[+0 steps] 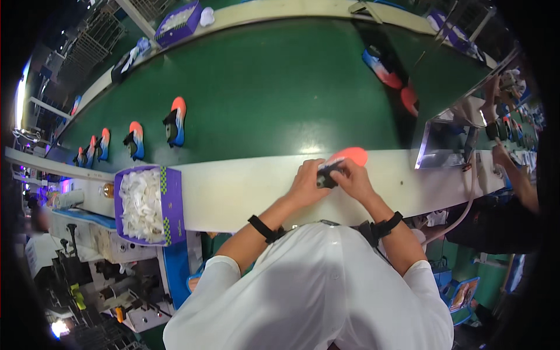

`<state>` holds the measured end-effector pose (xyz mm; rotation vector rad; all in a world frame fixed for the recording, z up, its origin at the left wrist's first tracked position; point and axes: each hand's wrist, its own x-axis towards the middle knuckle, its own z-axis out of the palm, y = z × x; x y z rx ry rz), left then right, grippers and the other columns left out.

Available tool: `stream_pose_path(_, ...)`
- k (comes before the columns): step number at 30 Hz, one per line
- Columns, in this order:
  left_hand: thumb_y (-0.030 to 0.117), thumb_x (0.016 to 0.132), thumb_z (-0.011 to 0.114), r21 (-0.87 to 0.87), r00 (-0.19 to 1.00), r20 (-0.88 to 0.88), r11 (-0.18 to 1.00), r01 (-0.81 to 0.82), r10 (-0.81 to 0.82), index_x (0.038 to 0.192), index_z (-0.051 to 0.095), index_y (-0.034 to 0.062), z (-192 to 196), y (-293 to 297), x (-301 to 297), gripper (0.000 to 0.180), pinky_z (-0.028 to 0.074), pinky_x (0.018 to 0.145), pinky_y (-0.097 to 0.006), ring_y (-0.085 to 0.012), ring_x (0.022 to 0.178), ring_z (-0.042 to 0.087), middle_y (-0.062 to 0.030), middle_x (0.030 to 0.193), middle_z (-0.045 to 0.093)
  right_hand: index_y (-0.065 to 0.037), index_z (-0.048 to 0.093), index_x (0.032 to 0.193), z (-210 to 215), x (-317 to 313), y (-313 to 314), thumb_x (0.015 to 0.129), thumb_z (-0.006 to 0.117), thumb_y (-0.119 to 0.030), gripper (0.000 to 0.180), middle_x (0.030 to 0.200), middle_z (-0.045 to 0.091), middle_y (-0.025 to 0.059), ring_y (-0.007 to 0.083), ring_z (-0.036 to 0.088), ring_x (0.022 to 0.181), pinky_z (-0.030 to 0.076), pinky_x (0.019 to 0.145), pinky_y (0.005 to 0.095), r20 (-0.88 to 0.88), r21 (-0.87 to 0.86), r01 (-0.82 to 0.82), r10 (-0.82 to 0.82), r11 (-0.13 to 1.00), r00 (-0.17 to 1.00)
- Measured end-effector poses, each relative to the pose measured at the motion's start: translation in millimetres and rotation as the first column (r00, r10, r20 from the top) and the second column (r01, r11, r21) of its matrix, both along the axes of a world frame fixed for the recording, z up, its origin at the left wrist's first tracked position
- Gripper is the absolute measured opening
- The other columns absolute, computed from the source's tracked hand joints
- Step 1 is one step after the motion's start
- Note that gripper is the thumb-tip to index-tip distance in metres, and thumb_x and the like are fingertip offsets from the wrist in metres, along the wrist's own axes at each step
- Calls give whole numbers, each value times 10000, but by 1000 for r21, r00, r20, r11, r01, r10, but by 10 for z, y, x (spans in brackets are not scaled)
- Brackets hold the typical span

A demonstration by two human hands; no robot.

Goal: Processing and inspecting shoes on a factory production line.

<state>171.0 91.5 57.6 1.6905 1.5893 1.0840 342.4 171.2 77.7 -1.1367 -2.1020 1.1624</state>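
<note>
Left hand (308, 183) and right hand (356, 182) grip one shoe (351, 155), handling apparently unfinished; other shoes (179, 122) lie untouched toward ten o'clock.

text: none readable | labels: none readable | numbers: none readable

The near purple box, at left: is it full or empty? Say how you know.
Full, or nearly so: white items crowd the near purple box, hiding its bottom.
</note>
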Motion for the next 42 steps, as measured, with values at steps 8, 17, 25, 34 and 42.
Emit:
stream_pose_path(8, 163, 724, 711, -515, 931, 333, 856, 47, 149, 1280, 420, -7, -270, -117, -299, 650, 486, 854, -396, -293, 981, 589, -165, 1117, 571, 0, 545, 1082, -465, 502, 311, 859, 565, -108, 249, 801, 582, 46, 118, 563, 670, 490, 641, 256, -17, -319, 247, -266, 915, 964)
stream_pose_path(17, 210, 780, 710, -591, 509, 347, 605, -534, 788, 1287, 427, -34, 111, 76, -1599, 629, 531, 646, -357, -215, 851, 618, -148, 1039, 608, 28, 574, 933, -606, 718, 470, 828, 545, -81, 154, 668, 531, 22, 92, 538, 589, 481, 519, 245, 68, -412, 276, -272, 869, 960)
stream_pose_path(25, 257, 781, 636, -104, 678, -568, 776, -623, 468, 1266, 474, 0, -669, -468, -1311, 573, 229, 1054, -524, -424, 1312, 262, -217, 1384, 370, 7, 567, 969, -949, 489, 1625, 761, 580, -80, 225, 784, 570, 153, 299, 594, 759, 484, 665, 370, 86, 338, 267, -312, 902, 946)
stream_pose_path(34, 210, 816, 532, -140, 560, -689, 674, -725, 460, 1295, 408, -23, -499, -704, -781, 546, 137, 1060, -590, -458, 1329, 188, -242, 1416, 288, 4, 366, 1315, -878, -110, 4077, 706, 699, -288, 753, 1295, 447, 256, 362, 431, 1213, 379, 989, 420, 418, 194, 530, -558, 826, 717)
stream_pose_path(42, 189, 797, 497, -151, 532, -706, 635, -757, 467, 1285, 397, -26, -603, -516, -674, 543, 99, 1072, -589, -444, 1344, 156, -242, 1416, 271, -5, 579, 1076, -1637, 429, 4926, 578, 784, -215, 578, 988, 639, 142, 226, 616, 907, 477, 827, 345, 92, -122, 347, -338, 930, 937)
